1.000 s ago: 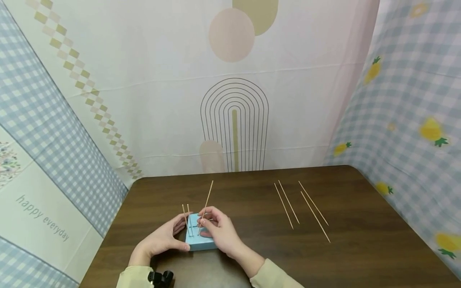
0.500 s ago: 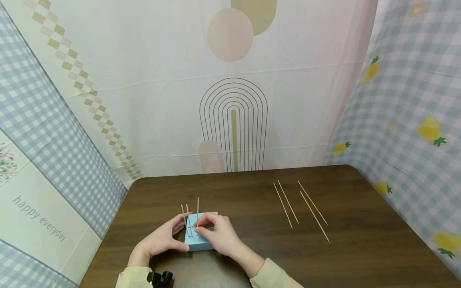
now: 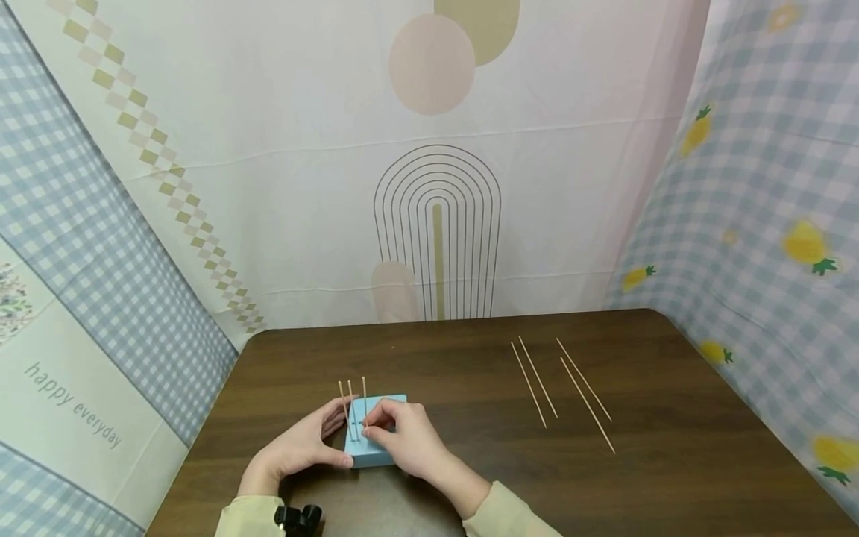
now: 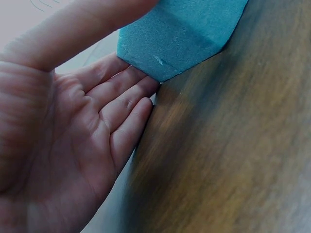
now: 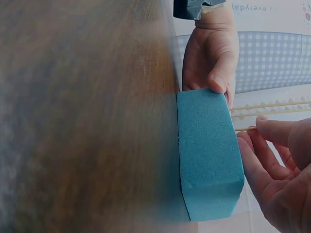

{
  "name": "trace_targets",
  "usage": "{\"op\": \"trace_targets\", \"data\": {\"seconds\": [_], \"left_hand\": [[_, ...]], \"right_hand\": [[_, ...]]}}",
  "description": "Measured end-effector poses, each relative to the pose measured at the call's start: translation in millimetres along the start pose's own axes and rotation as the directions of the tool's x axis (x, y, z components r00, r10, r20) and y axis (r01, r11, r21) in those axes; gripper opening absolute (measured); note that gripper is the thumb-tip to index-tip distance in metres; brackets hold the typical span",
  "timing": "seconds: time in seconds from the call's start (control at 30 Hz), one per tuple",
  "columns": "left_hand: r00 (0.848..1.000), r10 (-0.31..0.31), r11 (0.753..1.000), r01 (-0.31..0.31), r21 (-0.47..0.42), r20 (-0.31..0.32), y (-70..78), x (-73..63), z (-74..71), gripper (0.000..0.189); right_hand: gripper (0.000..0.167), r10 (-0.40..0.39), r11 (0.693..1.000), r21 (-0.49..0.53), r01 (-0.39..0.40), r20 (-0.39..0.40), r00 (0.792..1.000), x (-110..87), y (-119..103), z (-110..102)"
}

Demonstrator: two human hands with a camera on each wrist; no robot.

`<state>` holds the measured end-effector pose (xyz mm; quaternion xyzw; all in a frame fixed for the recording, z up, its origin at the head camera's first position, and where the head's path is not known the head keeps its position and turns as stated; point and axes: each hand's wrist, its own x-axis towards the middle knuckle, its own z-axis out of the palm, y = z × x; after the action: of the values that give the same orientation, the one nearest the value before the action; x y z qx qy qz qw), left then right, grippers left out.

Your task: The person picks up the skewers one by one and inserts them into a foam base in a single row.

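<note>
A light blue foam block [image 3: 377,458] lies on the table in front of me. My left hand [image 3: 302,444] steadies it at its left end, thumb at the near corner and fingers along the far side. Two thin wooden skewers [image 3: 341,399] stand in the block's left part, leaning slightly. Just right of them, my right hand [image 3: 414,441] pinches a third skewer [image 3: 365,394] low down between thumb and index finger. In the right wrist view this skewer [image 5: 244,129] meets the block's top face, close to the fingertips. The right hand covers part of the block.
Several loose skewers [image 3: 586,403] lie on the brown wooden table [image 3: 470,485] to the right, roughly in two pairs. Patterned cloths [image 3: 295,224] hang behind the table and at both sides. A black device [image 3: 299,519] sits at the left wrist.
The pinched skewer has gone from tilting right to upright, and its top stands lower. The right hand's fingers have slid down close to the block. The left hand stays in place.
</note>
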<state>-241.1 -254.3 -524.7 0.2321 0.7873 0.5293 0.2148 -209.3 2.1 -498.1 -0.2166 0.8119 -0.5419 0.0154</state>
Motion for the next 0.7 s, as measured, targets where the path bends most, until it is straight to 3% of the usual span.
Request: {"op": "trace_targets", "data": {"seconds": [0.7], "left_hand": [[1.000,-0.022,1.000,0.022,-0.012,-0.002,1.1,-0.7,0.1,0.106]], "right_hand": [[0.014,-0.017,0.998,-0.055,0.017,0.004,1.000,-0.8,-2.9,2.2]]}}
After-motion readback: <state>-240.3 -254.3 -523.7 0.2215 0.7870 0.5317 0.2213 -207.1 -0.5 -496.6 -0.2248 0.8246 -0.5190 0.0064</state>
